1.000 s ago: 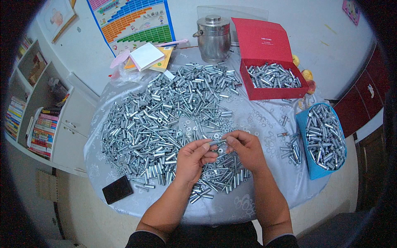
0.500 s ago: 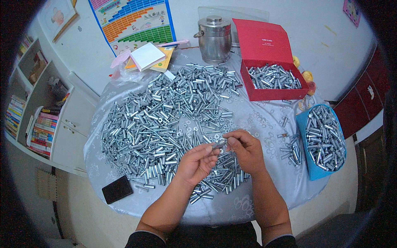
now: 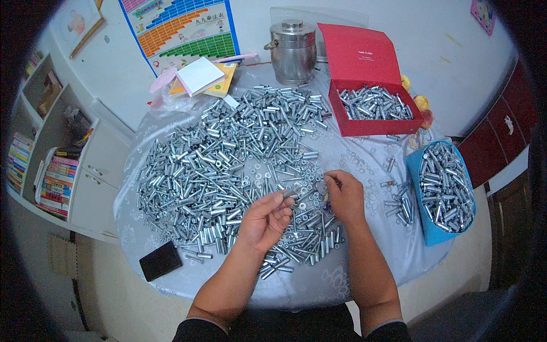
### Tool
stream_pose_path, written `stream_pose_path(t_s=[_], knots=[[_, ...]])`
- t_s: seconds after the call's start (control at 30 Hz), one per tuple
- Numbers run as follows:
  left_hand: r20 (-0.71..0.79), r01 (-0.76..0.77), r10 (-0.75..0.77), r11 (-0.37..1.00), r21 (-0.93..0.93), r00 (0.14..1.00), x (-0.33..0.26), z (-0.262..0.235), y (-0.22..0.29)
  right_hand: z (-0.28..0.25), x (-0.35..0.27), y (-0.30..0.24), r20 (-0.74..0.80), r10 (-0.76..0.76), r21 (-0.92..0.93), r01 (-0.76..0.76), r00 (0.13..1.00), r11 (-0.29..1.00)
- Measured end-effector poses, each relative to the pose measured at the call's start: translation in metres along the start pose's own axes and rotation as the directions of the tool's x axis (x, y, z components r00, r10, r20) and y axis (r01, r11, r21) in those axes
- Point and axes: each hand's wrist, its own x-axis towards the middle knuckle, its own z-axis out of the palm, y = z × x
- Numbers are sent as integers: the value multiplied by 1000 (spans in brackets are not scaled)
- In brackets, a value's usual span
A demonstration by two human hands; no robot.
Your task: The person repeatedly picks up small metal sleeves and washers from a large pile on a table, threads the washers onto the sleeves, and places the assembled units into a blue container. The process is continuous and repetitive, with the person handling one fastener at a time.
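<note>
My left hand [image 3: 265,221] is closed in a pinch round a small shiny metal sleeve [image 3: 289,194], whose end sticks out past the thumb toward the right. My right hand [image 3: 346,198] hovers apart from it, over loose washers [image 3: 310,176], with thumb and fingers pinched together. Whatever lies in those fingertips is too hidden to name. Below and to the left of both hands spreads a big heap of silvery sleeves and bolts [image 3: 199,165], with more washers and sleeves under the hands.
A red lidded box [image 3: 376,127] full of metal fasteners stands at the back right. Nearer, a blue bin [image 3: 436,228] holds more, beside a few loose bolts [image 3: 404,208]. Also on the table are a steel pot [image 3: 292,54], notebooks [image 3: 200,76] and a black phone [image 3: 161,261].
My hands have come apart: the right one has drawn back to the right from the piece in my left hand. The left hand has moved slightly left, still holding it.
</note>
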Motion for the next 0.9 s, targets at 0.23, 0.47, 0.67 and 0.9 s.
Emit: stream_pose_path(t_s=[0.23,0.47,0.67,0.9], knots=[[-20,-104,105,993,64,994,-2,2,1,-5,-1,-3,208,-33,-146,64,978,987],[-35,-118,122,989,92,992,-1,2,1,-5,-6,-11,344,23,-355,107,939,929],[-86,-150,176,957,249,981,-3,8,1,-2,-7,-12,274,-11,-262,85,962,961],[-103,-190,253,890,414,962,-2,12,-4,-11,-13,-19,286,-12,550,-154,958,821]])
